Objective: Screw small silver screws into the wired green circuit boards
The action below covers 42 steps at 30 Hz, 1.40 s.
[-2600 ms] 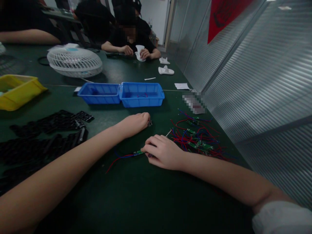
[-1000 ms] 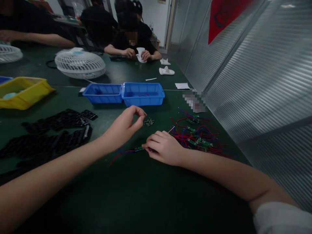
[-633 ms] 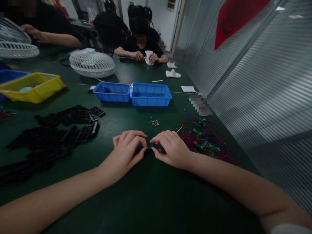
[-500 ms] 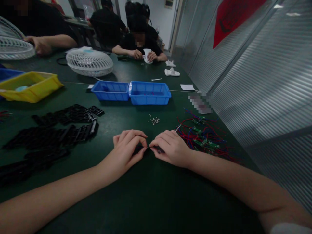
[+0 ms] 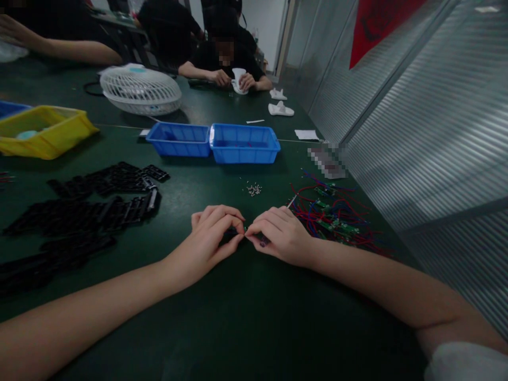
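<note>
My left hand (image 5: 212, 237) and my right hand (image 5: 278, 234) rest on the dark green table (image 5: 238, 317), fingertips meeting over a small green circuit board with red and blue wires, mostly hidden under them. Both hands are closed in a pinch; the left covers a small dark part. A little heap of tiny metal screws (image 5: 254, 189) lies just beyond the hands. To the right lies a tangle of red and blue wired boards (image 5: 331, 217).
Black plastic parts (image 5: 87, 211) lie spread at the left. Two joined blue bins (image 5: 214, 143) stand behind the screws, a yellow bin (image 5: 42, 131) far left, a white fan grille (image 5: 138, 90) beyond. Other people work at the far end. A ribbed wall runs along the right.
My left hand came back from the screws and closed in against my right hand over the wired board. Since half a second ago both hands have barely moved.
</note>
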Tool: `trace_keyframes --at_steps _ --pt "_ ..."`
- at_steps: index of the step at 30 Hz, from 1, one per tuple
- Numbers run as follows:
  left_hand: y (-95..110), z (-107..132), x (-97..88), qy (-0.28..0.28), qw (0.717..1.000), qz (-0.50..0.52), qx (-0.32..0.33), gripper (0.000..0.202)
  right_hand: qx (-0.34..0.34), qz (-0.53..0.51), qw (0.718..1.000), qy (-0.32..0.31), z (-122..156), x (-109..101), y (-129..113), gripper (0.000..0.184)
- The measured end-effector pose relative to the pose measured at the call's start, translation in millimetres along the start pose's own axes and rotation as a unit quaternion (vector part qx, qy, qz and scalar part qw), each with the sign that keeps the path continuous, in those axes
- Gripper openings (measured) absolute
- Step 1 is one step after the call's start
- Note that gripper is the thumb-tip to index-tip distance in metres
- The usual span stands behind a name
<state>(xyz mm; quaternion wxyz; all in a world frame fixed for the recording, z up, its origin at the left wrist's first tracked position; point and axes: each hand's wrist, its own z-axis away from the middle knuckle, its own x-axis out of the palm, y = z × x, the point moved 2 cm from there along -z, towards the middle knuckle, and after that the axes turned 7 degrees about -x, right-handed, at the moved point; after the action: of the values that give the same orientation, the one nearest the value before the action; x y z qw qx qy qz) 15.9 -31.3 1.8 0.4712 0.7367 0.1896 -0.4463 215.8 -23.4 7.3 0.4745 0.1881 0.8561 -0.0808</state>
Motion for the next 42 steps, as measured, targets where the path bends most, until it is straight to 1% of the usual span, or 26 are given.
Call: trace_keyframes --at_steps 8,11,15,19,26,30,33,35,39,42 --pt "-0.7 -2.9 -1.4 -0.016 0.999 0.033 0.002 0.010 0.042 -0.003 0.999 -0.017 -1.8 2.2 0.4 0.015" --pt "-2.1 -4.4 -1.8 -0.018 0.998 0.053 0.015 0.011 0.053 -0.022 0.998 -0.017 -2.1 2.7 0.1 0.013" --pt "-4.8 -6.5 -1.4 -0.020 0.997 0.067 0.031 0.011 0.054 -0.036 0.998 -0.009 -2.6 2.9 -0.2 0.009" --pt "-5.8 -6.5 -1.1 -0.019 0.997 0.070 0.034 0.009 0.053 -0.033 0.998 -0.011 -3.4 2.7 -0.3 0.010" --pt "-2.9 -5.4 -3.3 -0.025 0.996 0.072 0.044 0.005 0.049 -0.021 0.998 -0.031 -4.5 0.5 -2.6 0.012" --pt "-1.4 -2.7 -4.0 -0.014 0.998 0.037 0.041 0.010 0.057 0.009 0.996 -0.070 -8.2 -5.3 -1.5 0.014" --pt "-2.6 -0.4 -2.6 0.019 0.999 -0.019 0.018 0.020 0.079 0.030 0.991 -0.108 -14.7 -14.1 2.4 0.011" --pt "-3.6 0.5 -0.8 0.037 0.998 -0.055 0.001 0.024 0.085 0.026 0.986 -0.143 -21.2 -19.3 4.8 0.007" --pt "-4.8 0.6 3.6 0.021 0.995 -0.096 -0.012 0.025 0.081 0.029 0.972 -0.217 -35.2 -22.5 6.9 0.008" --pt "-5.7 -0.5 4.9 0.015 0.995 -0.101 -0.014 0.019 0.069 0.022 0.966 -0.247 -41.5 -17.9 5.5 0.011"
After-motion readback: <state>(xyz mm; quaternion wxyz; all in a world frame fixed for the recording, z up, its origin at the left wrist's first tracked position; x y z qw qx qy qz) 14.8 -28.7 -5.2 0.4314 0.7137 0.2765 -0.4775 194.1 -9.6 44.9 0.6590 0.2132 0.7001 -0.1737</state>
